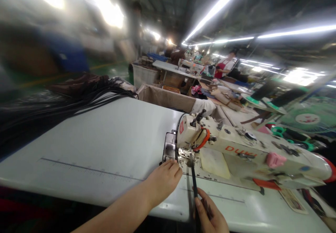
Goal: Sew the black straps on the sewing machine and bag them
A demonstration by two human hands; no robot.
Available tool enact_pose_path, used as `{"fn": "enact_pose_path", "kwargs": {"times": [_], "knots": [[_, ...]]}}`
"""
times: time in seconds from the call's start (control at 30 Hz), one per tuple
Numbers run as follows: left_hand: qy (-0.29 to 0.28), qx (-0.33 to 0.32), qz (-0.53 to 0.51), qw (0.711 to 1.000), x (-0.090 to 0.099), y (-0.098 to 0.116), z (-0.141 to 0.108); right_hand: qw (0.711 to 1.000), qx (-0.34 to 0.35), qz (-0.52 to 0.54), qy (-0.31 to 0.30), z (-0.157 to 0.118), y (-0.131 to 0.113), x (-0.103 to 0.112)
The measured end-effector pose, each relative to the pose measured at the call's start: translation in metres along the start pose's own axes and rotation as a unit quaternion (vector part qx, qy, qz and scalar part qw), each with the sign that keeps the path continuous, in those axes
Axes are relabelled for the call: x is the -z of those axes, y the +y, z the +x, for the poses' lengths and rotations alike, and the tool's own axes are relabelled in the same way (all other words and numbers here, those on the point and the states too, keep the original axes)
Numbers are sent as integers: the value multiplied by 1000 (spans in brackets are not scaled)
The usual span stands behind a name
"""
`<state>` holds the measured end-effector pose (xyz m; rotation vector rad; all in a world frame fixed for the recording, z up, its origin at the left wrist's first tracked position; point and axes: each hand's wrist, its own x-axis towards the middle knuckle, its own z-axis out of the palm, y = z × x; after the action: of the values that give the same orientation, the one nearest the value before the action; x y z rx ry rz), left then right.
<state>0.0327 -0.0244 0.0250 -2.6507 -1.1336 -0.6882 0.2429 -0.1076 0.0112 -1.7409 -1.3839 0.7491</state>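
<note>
A narrow black strap [194, 178] runs from under the presser foot of a white sewing machine [236, 149] toward the table's front edge. My right hand [211, 213] pinches this strap between thumb and fingers in front of the machine. My left hand [168, 177] lies just left of the needle area, its fingers curled together beside a shiny metal plate [170, 145]. Whatever those left fingertips hold or press is hidden. Orange lettering and an orange guard [204, 140] mark the machine's body and head.
Long black straps [78, 101] are heaped on the table's left side. A printed ruler [89, 168] runs along the white tabletop [118, 135]. Behind the machine stands a fabric-lined bin [168, 98]. A green fan [307, 117] is at right; a person [223, 66] is farther back.
</note>
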Motion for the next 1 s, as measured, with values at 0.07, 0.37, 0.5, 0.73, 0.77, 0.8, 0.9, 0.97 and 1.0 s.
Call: {"fn": "enact_pose_path", "kwargs": {"times": [0.07,0.37,0.5,0.73,0.77,0.8,0.9,0.97,1.0], "knots": [[-3,1,-1,1000,0,0,-1,1000,-3,6,-7,0,1,1],[32,23,-35,999,-12,-12,-3,999,1,5,-32,-1,-4,6],[39,70,-86,993,-17,-21,-2,998,0,19,-52,-2,-5,9],[-23,135,-127,982,-18,-26,0,998,-1,15,-68,-3,-9,7],[-27,139,-129,982,-17,-26,0,998,-2,16,-67,-3,-10,7],[-30,140,-131,981,-16,-26,0,998,-2,18,-65,-3,-11,6],[-33,150,-145,977,-16,-25,-1,998,-3,25,-54,-4,-14,5],[-32,161,-166,972,-17,-26,-2,998,-3,30,-48,-4,-14,5],[-29,168,-181,969,-18,-27,-2,998,-2,32,-46,-4,-14,6]]}}
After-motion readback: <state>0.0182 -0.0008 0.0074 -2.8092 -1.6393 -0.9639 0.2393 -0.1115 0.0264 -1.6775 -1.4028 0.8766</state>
